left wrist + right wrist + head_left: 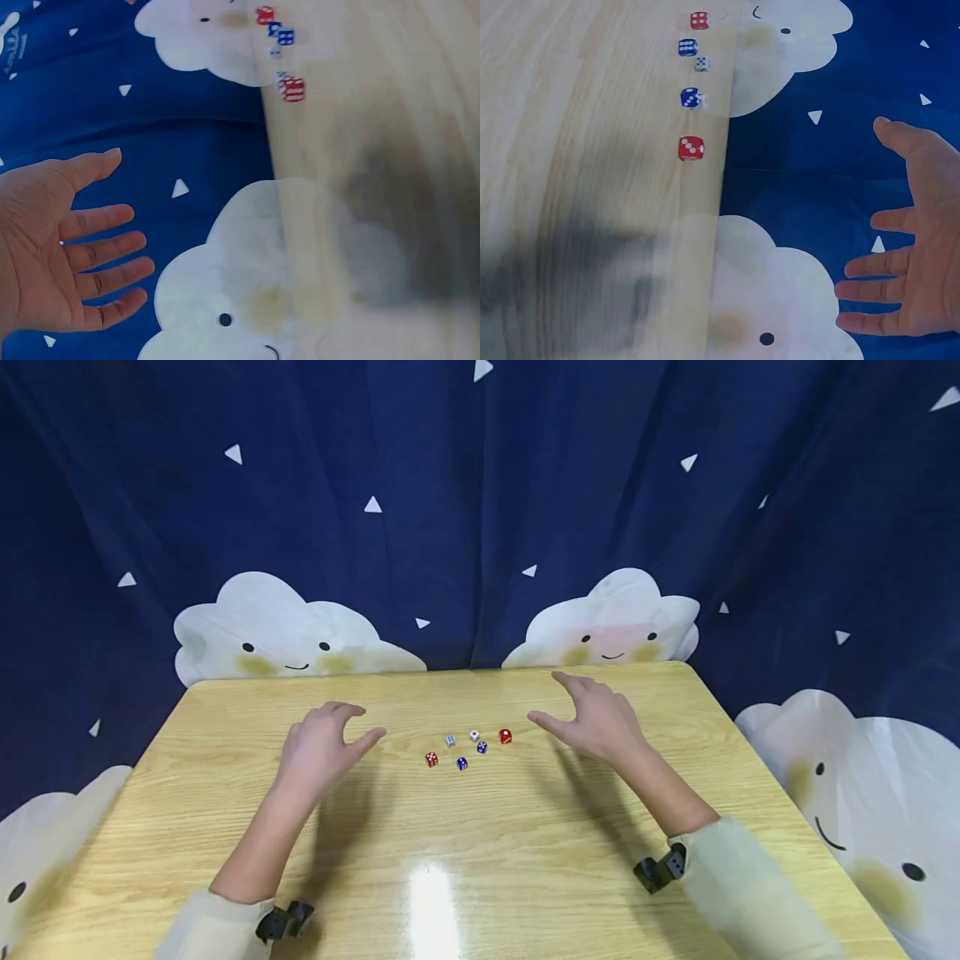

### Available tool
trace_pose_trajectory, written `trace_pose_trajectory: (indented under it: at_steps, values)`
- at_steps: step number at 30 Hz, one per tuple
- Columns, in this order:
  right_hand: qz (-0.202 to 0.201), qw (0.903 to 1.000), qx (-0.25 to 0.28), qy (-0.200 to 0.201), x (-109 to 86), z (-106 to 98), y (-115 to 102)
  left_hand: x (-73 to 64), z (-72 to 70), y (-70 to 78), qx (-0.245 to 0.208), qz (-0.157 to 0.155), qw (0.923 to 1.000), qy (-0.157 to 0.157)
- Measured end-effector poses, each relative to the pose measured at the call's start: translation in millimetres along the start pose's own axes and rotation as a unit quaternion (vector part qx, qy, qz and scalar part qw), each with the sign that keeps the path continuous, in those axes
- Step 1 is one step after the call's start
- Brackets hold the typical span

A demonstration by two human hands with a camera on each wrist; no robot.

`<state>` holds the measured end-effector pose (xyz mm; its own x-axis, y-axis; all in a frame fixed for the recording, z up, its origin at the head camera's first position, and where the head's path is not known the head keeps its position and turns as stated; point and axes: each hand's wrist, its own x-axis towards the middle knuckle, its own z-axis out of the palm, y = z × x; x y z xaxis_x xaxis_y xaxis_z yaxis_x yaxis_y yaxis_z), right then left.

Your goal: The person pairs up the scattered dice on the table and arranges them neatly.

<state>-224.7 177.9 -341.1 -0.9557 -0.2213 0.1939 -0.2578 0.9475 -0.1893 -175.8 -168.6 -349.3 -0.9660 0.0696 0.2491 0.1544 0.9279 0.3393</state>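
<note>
Two red dice, two blue dice and two white dice lie in a loose cluster on the wooden table. The left red die [431, 759] is nearest my left hand [321, 745], which hovers to the left of the cluster with its fingers apart and holds nothing. On the other side, the right red die [506, 736] lies closest to my right hand [600, 718], raised above the table with thumb and fingers spread. Between them sit a front blue die [462, 763], a second blue die [482, 747], and the white dice [474, 736]. Both wrist views show empty palms.
A pale wooden table [510, 860] carries the dice, with a bright glare patch near its front. Behind and beside it hangs a dark blue curtain [450, 460] with white triangles and smiling clouds. Each sleeve has a small black device [660, 868] at the wrist.
</note>
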Motion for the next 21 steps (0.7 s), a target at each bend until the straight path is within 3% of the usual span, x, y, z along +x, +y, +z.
trace_pose_trajectory:
  at_steps: [10, 21]
  values:
    - [0.017, 0.997, 0.063, -0.042, -6.6, 15.9, -0.2, -5.2, 32.5, -1.5, -0.084, -0.02, 0.9943, -0.063]
    - [0.022, 0.9918, 0.101, -0.076, -11.5, 37.0, -6.7, 1.1, 62.1, 7.1, -0.088, -0.032, 0.9918, -0.087]
